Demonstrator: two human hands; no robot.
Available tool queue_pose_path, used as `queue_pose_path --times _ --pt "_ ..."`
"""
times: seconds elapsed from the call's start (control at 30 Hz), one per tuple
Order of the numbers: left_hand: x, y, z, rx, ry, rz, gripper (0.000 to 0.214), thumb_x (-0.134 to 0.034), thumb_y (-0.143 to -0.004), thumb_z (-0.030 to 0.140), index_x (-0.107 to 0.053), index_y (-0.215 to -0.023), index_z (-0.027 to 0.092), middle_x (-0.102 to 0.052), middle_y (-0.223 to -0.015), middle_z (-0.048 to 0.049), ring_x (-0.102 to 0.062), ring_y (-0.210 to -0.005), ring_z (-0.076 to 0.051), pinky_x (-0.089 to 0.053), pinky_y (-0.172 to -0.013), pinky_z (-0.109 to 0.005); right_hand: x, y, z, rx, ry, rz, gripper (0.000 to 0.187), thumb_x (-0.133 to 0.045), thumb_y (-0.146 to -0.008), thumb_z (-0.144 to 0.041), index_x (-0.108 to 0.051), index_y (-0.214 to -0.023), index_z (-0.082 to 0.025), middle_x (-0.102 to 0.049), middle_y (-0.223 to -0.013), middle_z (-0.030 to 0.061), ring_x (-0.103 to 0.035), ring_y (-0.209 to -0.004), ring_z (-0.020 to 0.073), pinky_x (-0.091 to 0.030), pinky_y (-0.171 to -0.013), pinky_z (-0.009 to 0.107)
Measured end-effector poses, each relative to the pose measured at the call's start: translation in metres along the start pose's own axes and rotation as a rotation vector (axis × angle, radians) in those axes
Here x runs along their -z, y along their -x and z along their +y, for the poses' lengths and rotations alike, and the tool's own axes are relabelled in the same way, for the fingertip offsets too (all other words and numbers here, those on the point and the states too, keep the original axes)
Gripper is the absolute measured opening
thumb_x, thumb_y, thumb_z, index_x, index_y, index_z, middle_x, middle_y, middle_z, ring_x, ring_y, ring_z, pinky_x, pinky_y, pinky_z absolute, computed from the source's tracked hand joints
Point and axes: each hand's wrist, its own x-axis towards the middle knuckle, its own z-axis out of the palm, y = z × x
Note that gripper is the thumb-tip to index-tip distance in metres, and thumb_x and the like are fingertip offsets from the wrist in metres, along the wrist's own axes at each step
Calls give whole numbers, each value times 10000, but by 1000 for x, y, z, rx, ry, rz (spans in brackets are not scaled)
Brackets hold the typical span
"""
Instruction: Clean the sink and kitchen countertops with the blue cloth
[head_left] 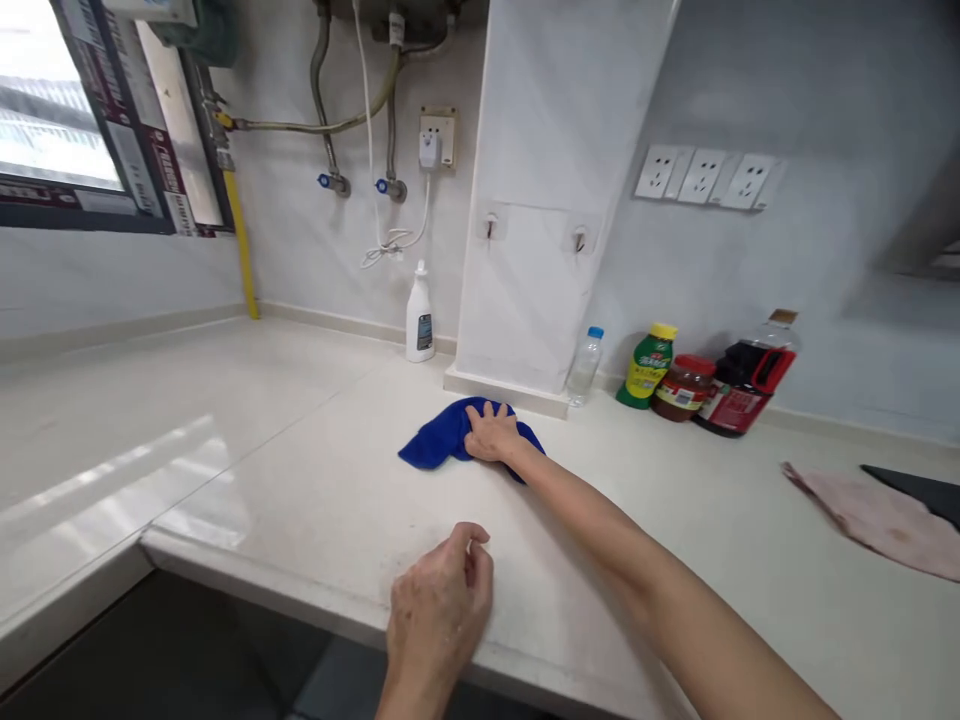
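A crumpled blue cloth [442, 437] lies on the white countertop [360, 440], just in front of the wall pillar. My right hand [491, 436] presses down on it from above, fingers spread over the fabric, and the arm reaches in from the lower right. Part of the cloth is hidden beneath that hand and wrist. Nearer the counter's front edge, my left hand [442, 595] hovers over or rests on the surface; I cannot tell which. Its fingers are curled in loosely and nothing shows in them.
Against the wall stand a white spray-type bottle [420, 315], a clear bottle with blue cap [585, 367], a green-yellow bottle [647, 368], a red-lidded jar [682, 388] and a dark sauce bottle [748, 380]. A pinkish cloth [877, 510] lies right, by a black board [919, 490].
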Motion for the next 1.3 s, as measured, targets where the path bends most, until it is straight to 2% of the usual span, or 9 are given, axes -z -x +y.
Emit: queue_pose_path --times 0.17,0.33,0.5,0.67,0.73,0.87,1.03,1.13,1.3 --pt "-3 1 -5 -31 66 49 260 -481 -933 208 -687 -1046 319 -640 -671 37 -613 -684 -166 -260 -642 -288 -11 -21 -74 271 -71 -4 698 -443 -911 -349 -287 -1591 -332 -204 -1682 90 -136 -1536 425 -156 -1189 648" --pt "1 0 -7 -18 139 111 215 -500 -907 186 -689 -964 270 -618 -637 33 -584 -641 -154 -273 -631 -275 -14 4 -115 546 -112 -33 655 -448 -944 -344 -311 -1583 -383 -167 -1702 44 -85 -1558 385 -103 -1230 617" --pt "-9 -1 -19 -78 132 342 177 -527 -879 195 -691 -830 239 -625 -606 27 -598 -609 -149 -316 -606 -263 -14 48 -102 711 -123 -37 607 -464 -959 -282 -372 -1546 -404 -209 -1694 -5 -109 -1564 322 -133 -1249 584" --pt "-18 -1 -33 -490 -115 917 237 -498 -942 274 -709 -945 168 -747 -803 -67 -678 -716 -186 -469 -692 -281 -13 102 -56 729 -81 -34 618 -561 -962 -426 -366 -1548 -379 -198 -1697 9 -113 -1563 333 -157 -1254 586" --pt "-15 -2 -31 -569 -193 889 333 -460 -964 349 -685 -1061 122 -747 -1038 -150 -690 -971 -268 -507 -899 -380 -13 131 -35 708 -90 -17 636 -578 -951 -445 -376 -1546 -346 -205 -1694 37 -122 -1561 347 -176 -1249 599" --pt "-13 -8 -25 -273 -260 551 610 -216 -1018 414 -489 -1436 63 -595 -1393 -219 -555 -1292 -383 -345 -1115 -682 -10 190 6 609 -117 6 633 -511 -948 -423 -377 -1552 -287 -246 -1679 74 -143 -1551 375 -164 -1249 613" --pt "-40 -6 -13 -597 -567 52 644 -169 -967 310 -561 -1423 81 -450 -1551 -112 -402 -1444 -376 -326 -1174 -647 -6 265 71 528 -154 77 599 -514 -944 -431 -452 -1507 -235 -315 -1641 132 -176 -1537 411 -213 -1226 634" --pt "-71 7 27 -766 -574 38 618 -192 -996 347 -504 -1481 125 -370 -1592 -101 -345 -1484 -337 -366 -1175 -604 -8 310 126 489 -173 135 620 -547 -951 -511 -480 -1492 -216 -304 -1640 167 -172 -1533 429 -209 -1216 655" --pt "-129 32 144 -998 -487 -96 571 -225 -1033 365 -435 -1529 174 -365 -1595 -111 -267 -1519 -273 -330 -1219 -550 -15 386 224 301 -236 231 538 -450 -1022 -514 -515 -1482 -242 -276 -1663 119 -159 -1547 385 -175 -1241 617"
